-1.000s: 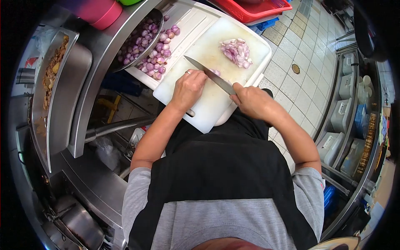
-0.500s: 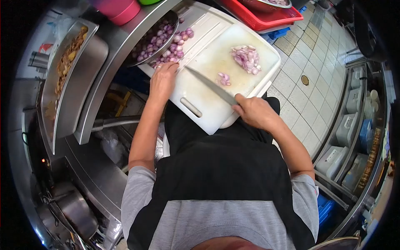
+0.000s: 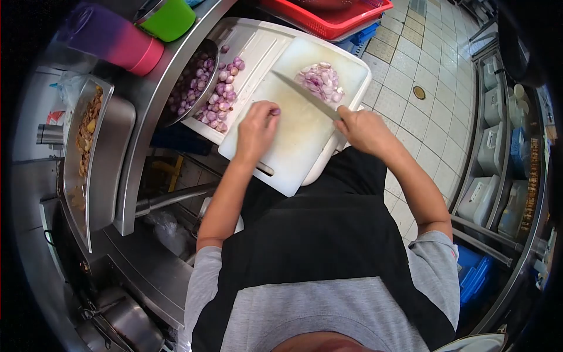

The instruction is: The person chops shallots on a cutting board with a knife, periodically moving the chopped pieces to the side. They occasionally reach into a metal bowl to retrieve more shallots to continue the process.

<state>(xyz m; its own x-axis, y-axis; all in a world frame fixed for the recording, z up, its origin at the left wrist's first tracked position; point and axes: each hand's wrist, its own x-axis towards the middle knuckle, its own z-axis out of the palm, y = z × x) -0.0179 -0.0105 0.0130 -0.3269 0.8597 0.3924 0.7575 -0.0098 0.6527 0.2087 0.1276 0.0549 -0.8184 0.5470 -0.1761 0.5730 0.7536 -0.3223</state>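
My right hand (image 3: pixel 365 130) is closed round the handle of a knife (image 3: pixel 311 97), whose long blade slants up and left across the white cutting board (image 3: pixel 293 132). Between the fingertips of my left hand (image 3: pixel 258 130) is a small purple shallot (image 3: pixel 275 111), over the left part of the board. A pile of sliced shallots (image 3: pixel 321 81) lies on the upper right of the board, close by the blade. Whole peeled shallots (image 3: pixel 223 100) are heaped to the left of the board, beside a metal bowl (image 3: pixel 211 79) holding more of them.
The board rests on a white plastic tray (image 3: pixel 246 35). A red basket (image 3: pixel 352 26) stands beyond it. Along the left runs a steel counter (image 3: pixel 155 82) with a green container (image 3: pixel 173 22), a purple-pink tumbler (image 3: pixel 117 44) and a food pan (image 3: pixel 111 152). Tiled floor (image 3: pixel 404 138) lies to the right.
My left hand has moved from the whole shallots onto the board, now with a shallot in its fingers. The small group of slices has joined the pile near the knife.
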